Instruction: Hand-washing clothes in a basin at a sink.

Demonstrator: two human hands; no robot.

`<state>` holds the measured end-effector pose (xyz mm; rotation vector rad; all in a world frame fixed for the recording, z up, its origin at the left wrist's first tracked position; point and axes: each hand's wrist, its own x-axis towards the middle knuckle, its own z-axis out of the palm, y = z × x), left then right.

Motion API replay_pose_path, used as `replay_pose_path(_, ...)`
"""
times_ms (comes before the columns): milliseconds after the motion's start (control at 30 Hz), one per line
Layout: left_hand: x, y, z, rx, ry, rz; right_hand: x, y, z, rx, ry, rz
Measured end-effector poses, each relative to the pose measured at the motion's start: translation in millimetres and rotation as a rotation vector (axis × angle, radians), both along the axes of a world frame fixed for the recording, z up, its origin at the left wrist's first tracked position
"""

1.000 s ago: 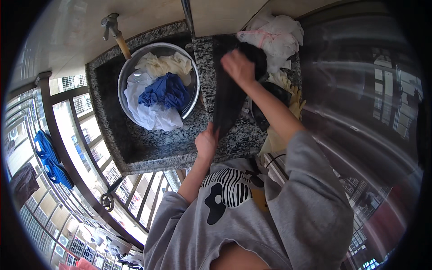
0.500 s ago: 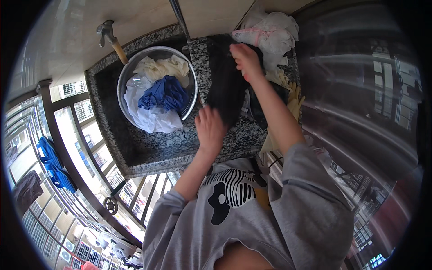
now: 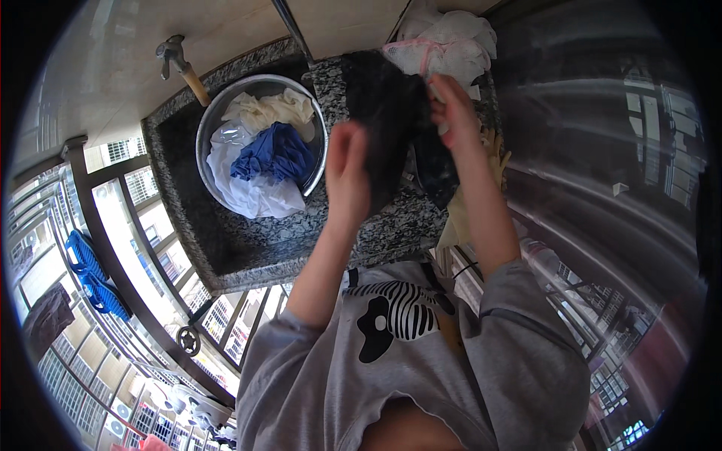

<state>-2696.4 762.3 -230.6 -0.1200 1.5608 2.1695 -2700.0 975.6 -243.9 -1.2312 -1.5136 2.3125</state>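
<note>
A black garment [image 3: 385,128] lies spread on the speckled stone ledge right of the basin. My left hand [image 3: 348,169] is at its left edge, the fingers curled upward and smeared by motion; whether they grip the cloth does not show. At the garment's right edge is my right hand [image 3: 455,113], its fingers bent round a small pale object [image 3: 437,92] whose kind I cannot make out. To the left, a round metal basin [image 3: 201,150] holds a cream cloth [image 3: 282,110], a dark blue cloth [image 3: 274,154] and a white cloth [image 3: 252,197].
The basin stands in a stone sink [image 3: 218,259] under a wall tap [image 3: 174,56]. White mesh bags [image 3: 444,45] with pink trim lie at the back right. Yellowish rubber gloves [image 3: 455,225] hang over the ledge's right side. A railing and blue slippers [image 3: 94,274] are at the left.
My right hand has moved right and slightly down, from the top of the black garment to its right edge. My left hand has risen along the garment's left edge, its fingers now more curled.
</note>
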Motion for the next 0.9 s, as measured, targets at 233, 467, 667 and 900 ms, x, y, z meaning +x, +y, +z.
replay_pose_path(233, 113, -83, -74, -1.057, -0.06, -0.42, 54, -142, -64, 1.238, 0.547, 0.876)
replay_pose_path(467, 118, -79, -83, -1.104, 0.199, -0.324, -89, -82, -95, 1.674, 0.315, 0.505)
replay_pose_path(667, 111, -81, -92, -1.197, 0.206, -0.357, 10, -119, -97, 1.645, 0.684, 0.988)
replay_pose_path(900, 105, -77, -91, -1.316, 0.196, -0.441, -18, -128, -99, 1.533, 0.145, 0.9)
